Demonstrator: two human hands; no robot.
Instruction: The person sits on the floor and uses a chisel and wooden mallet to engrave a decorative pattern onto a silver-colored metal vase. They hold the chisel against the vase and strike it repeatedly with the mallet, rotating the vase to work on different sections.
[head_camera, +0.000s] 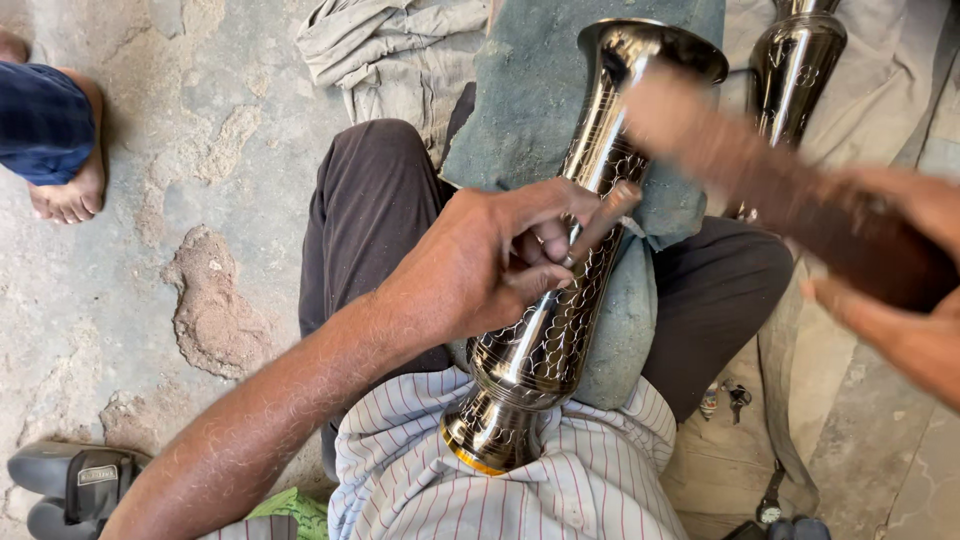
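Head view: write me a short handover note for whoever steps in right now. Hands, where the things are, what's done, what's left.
Left hand: fingers pinch a thin metal tool against the vase.
Right hand: grips a blurred wooden mallet, raised above the tool.
Vase lies across the lap on a grey-green cushion, base toward the striped shirt.
Done: engraved pattern covers most of the body.
Left: plain band near the flared mouth. A second vase lies beyond.

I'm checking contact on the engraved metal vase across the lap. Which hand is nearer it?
Left. The left hand rests on the vase mid-body; the right hand, gripping a blurred wooden mallet, is off to its right.
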